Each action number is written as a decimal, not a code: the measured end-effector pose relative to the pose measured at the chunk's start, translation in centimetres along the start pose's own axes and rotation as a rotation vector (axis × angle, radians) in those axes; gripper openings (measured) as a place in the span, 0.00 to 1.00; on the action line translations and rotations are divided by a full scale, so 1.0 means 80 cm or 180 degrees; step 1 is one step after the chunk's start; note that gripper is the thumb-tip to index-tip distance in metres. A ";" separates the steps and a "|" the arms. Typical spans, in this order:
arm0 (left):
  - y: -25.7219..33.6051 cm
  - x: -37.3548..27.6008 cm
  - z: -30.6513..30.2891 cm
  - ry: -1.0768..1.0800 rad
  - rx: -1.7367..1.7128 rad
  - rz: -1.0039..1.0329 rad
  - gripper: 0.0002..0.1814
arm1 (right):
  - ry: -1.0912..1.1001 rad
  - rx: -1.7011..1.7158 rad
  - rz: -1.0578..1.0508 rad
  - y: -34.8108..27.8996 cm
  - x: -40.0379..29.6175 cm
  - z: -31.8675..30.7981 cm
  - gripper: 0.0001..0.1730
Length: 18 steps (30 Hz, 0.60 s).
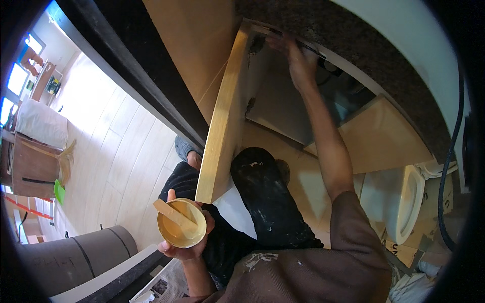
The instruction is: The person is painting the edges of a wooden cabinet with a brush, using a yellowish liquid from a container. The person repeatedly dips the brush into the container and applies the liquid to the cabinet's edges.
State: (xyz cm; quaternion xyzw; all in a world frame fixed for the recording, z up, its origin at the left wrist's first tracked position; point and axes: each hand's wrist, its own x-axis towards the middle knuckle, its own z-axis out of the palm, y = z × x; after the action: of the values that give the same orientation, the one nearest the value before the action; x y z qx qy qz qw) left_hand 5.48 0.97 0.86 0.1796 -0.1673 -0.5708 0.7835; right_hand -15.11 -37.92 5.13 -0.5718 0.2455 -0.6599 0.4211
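My left hand [192, 250] holds a small round tub [169, 231] from below, fingers around its wall. Inside is a yellowish paste or paint, and a flat wooden stick [175, 214] leans in it. My right hand [299, 62] reaches up into the opening of a vanity cabinet, just under the dark stone countertop [363, 49]. Its fingers are blurred and shaded near the top frame, so whether they grip something cannot be told. An open cabinet door [218, 144] with a pale wood edge stands between my knees. Dark patches mark its inner face near the hinge side.
Another door panel [382, 140] stands open at the right, with a white toilet bowl [411, 204] beyond it. A dark hose or cable [451, 151] hangs at the far right. At lower left lies a grey roll [87, 253]; a broom [65, 159] and green dustpan [59, 191] are farther off.
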 end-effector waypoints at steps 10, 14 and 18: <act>0.007 0.000 -0.002 -0.0041 0.0007 -0.0052 0.63 | -0.0102 -0.0234 -0.0020 -0.010 -0.001 0.012 0.15; 0.008 0.000 -0.003 -0.0102 -0.0024 -0.0117 0.64 | 0.0020 -0.0751 -0.0313 -0.002 0.006 0.000 0.14; 0.011 -0.003 -0.003 -0.0052 0.0033 -0.0097 0.64 | -0.0122 -0.0473 -0.0056 -0.014 0.003 0.009 0.13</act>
State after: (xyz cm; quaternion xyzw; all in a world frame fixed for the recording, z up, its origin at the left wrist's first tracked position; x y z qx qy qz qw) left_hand 6.28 1.47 1.05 0.1816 -0.1739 -0.5833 0.7724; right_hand -14.70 -37.38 6.34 -0.6161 0.2807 -0.6325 0.3762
